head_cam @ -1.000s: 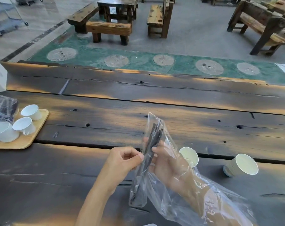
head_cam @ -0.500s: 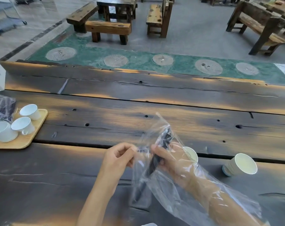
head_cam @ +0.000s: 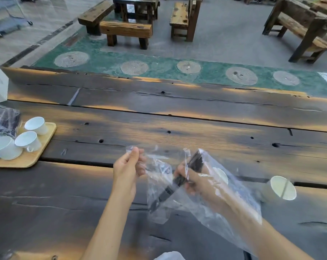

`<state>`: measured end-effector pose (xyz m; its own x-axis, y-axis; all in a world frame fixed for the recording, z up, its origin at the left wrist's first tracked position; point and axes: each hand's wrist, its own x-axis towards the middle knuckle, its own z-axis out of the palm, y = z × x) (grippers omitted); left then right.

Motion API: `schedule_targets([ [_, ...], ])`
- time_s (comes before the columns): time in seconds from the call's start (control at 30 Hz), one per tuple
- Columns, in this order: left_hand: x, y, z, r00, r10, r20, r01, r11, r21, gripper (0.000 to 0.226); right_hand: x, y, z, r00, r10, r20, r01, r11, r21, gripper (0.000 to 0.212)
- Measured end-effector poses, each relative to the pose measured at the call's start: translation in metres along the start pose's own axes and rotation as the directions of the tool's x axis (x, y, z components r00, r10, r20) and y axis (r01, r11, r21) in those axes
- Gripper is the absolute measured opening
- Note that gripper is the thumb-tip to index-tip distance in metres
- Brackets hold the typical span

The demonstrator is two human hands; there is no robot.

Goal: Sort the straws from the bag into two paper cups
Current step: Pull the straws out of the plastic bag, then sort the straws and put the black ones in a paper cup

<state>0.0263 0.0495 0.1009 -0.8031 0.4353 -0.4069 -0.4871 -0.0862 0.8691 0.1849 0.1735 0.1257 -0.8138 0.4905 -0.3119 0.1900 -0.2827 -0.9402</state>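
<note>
Straws (head_cam: 195, 162), a dark bundle, are inside the clear bag (head_cam: 211, 199) in the lower middle of the frame, and the right hand (head_cam: 194, 182) is deep in the bag with its fingers curled around them. The left hand (head_cam: 129, 166), a little to the left, pinches a loose edge of the plastic and pulls it outward, so the mouth stands open.

I judge the task is at its beginning: no straw is out of the bag, and all the sorting is left to do.

Just behind the right hand, seen through the plastic, stands one paper cup (head_cam: 221, 175); I cannot tell what is in it. The second paper cup (head_cam: 282, 187) is at the right, tilted toward the camera, and shows one thin pale line inside, maybe a straw, but this is not sure.

Further away, at the left edge, a wooden tray (head_cam: 44, 145) holds three white mugs (head_cam: 28, 140), which look empty. Behind the table (head_cam: 177, 117) are a green carpet and wooden benches in the upper part.
</note>
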Motion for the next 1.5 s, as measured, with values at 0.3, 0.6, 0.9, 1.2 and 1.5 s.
schedule_targets([
  [0.3,-0.007,-0.035,-0.02,0.986,-0.03,0.161,-0.028,0.938,0.346,0.019,0.019,0.004,-0.007,0.982,0.174,-0.075,-0.139,0.932,0.335,0.043],
  [0.6,0.023,-0.073,-0.109,0.92,-0.066,-0.387,0.134,0.979,0.152,0.021,0.037,-0.004,-0.045,0.935,0.099,-0.341,0.051,0.913,0.406,0.024],
  [0.9,0.031,-0.131,-0.162,0.789,-0.419,-0.449,0.188,0.861,-0.472,0.019,0.062,0.016,-0.059,0.923,0.146,-0.355,0.057,0.862,0.504,0.019],
  [1.2,0.045,-0.15,-0.146,0.728,-0.489,-0.481,0.28,0.852,-0.444,0.002,0.092,0.112,-0.039,0.881,0.411,-0.233,-0.436,0.898,-0.066,0.015],
  [1.5,0.032,-0.171,-0.135,0.691,-0.518,-0.504,0.447,0.855,-0.264,0.011,0.13,0.201,-0.038,0.737,0.568,-0.366,-0.665,0.707,-0.241,0.012],
])
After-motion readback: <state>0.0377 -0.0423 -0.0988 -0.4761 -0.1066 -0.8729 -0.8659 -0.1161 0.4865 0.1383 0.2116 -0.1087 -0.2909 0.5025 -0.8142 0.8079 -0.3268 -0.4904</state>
